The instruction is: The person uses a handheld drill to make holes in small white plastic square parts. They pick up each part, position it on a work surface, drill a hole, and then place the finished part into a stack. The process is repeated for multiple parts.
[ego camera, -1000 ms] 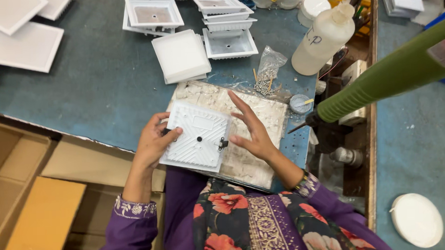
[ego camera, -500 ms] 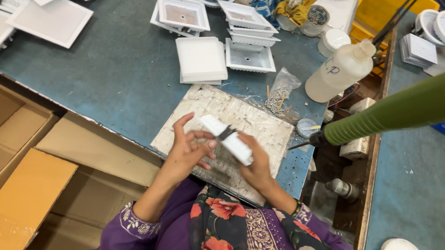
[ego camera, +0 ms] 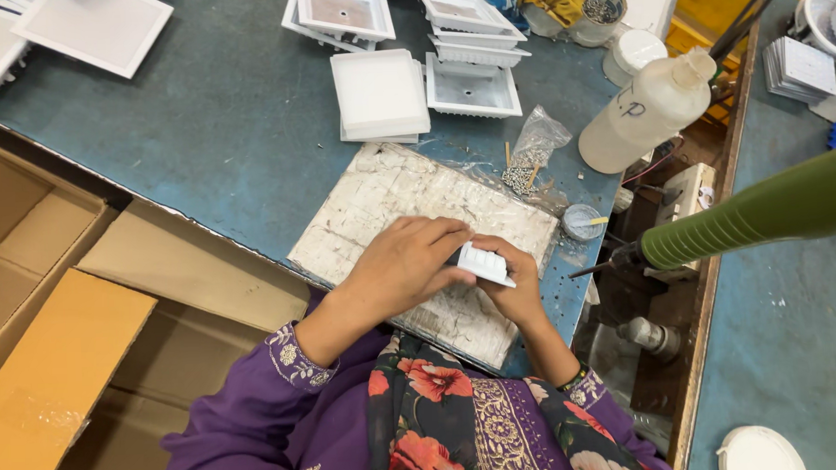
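Note:
A white square plastic panel [ego camera: 482,263] with ribbed edges is held on edge between both hands, above a worn white work pad [ego camera: 389,194] on the blue-green table [ego camera: 220,140]. My left hand [ego camera: 405,263] covers most of the panel from the left, fingers wrapped over it. My right hand [ego camera: 517,292] grips it from beneath on the right side. Only the panel's upper corner shows.
Stacks of white square housings [ego camera: 381,93] and open frames [ego camera: 473,85] lie further back. A translucent plastic bottle [ego camera: 641,116] and a small bag of screws [ego camera: 526,157] sit right. A green hose [ego camera: 751,214] crosses at the right. Open cardboard boxes [ego camera: 59,303] stand left.
The panel lay flat under both hands on the pad; it has been lifted, turned on edge and drawn closer to my body, with my left hand closing over it.

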